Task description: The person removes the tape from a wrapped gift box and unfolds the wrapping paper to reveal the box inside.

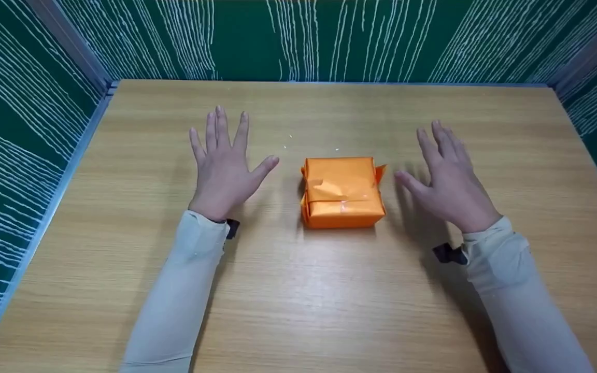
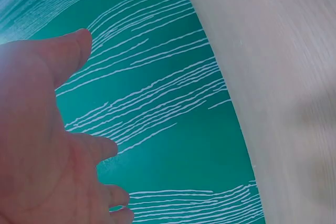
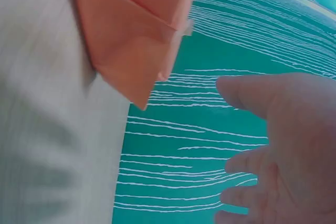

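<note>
An orange paper-wrapped parcel [image 1: 341,186] sits on the wooden table between the two hands. Its paper is folded at the ends, and a flap sticks out at the right end; a small piece of clear tape shows on the near side. To its left, the left hand [image 1: 223,173] is spread with straight fingers, apart from the parcel. On the other side the right hand [image 1: 454,186] also has its fingers extended, with the thumb pointing toward the parcel but not touching it. In the right wrist view the parcel's folded end [image 3: 131,40] shows close up.
The wooden table [image 1: 278,290] has a blue edge strip [image 1: 70,181] along its left side. Green panels with white wavy lines [image 1: 246,41] stand behind and at both sides. A few tiny white scraps [image 1: 337,149] lie beyond the parcel.
</note>
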Demonstrator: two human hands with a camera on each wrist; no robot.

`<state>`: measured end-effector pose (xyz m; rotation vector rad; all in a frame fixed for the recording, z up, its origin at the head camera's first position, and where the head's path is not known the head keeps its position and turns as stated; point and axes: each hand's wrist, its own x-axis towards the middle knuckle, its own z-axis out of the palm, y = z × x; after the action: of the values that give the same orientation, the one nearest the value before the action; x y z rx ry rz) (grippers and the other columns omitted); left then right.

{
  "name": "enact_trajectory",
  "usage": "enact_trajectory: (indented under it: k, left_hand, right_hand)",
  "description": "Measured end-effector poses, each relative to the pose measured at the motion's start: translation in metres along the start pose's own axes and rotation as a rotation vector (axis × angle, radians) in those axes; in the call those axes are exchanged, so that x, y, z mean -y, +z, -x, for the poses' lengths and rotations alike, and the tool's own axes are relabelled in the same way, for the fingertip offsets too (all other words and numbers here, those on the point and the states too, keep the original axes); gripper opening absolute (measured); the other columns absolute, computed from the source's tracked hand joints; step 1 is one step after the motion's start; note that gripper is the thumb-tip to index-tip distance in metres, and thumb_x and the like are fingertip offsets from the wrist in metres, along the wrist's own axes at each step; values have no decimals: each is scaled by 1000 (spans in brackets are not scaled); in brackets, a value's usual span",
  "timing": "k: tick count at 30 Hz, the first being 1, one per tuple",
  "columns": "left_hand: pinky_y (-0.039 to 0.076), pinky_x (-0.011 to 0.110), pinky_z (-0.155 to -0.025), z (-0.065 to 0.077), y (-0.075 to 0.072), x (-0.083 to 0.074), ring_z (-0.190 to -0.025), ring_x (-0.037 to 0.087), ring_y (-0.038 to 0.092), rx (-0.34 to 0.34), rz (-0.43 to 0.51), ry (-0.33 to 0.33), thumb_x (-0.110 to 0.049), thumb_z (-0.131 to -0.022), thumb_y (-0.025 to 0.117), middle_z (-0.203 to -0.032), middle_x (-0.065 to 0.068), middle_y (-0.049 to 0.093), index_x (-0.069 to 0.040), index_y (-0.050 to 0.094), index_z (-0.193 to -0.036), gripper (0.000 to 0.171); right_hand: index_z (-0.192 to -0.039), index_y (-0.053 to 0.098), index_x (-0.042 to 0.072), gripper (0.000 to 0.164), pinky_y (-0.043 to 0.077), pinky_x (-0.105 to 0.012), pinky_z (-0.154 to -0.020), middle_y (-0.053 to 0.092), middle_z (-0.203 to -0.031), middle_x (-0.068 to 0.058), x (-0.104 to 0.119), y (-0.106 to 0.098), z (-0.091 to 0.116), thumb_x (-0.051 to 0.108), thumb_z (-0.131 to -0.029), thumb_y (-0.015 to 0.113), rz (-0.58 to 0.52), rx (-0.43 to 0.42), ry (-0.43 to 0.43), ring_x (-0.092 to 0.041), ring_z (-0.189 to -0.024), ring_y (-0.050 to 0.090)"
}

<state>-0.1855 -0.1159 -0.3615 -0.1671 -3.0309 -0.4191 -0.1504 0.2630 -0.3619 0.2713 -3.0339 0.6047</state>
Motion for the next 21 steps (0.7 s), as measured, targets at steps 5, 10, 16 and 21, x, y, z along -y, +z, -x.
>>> enact_trajectory:
  k: [5,10,16,21]
  left_hand:
    - [-22,58,-118,1,4,-3,-158,33,-18,6,11,26,-78,-93,47,-172,12,-19,-26,-2,-167,103]
    - [-22,59,-119,4,4,-2,-158,34,-17,6,13,40,-78,-92,50,-172,13,-17,-25,3,-168,104]
    - [-21,59,-119,5,2,-2,-158,34,-16,14,15,49,-78,-91,51,-172,13,-17,-23,7,-168,104]
    - [-19,60,-120,5,0,-5,-158,34,-16,18,17,58,-77,-91,53,-172,13,-16,-24,6,-168,104]
  right_hand:
    - [-167,14,14,92,0,-63,-124,0,-174,-14,3,-1,6,55,-100,60,9,6,-19,-42,-158,1]
    - [-166,18,9,91,-8,-61,-124,7,-172,-20,5,-1,9,49,-99,65,65,-9,-58,-45,-157,6]
    - [-166,20,9,91,-4,-59,-125,10,-172,-19,7,-3,7,51,-98,66,69,11,-52,-44,-157,7]
    - [-166,18,13,93,13,-65,-122,14,-172,-18,10,-7,5,54,-97,65,44,61,-16,-46,-155,15]
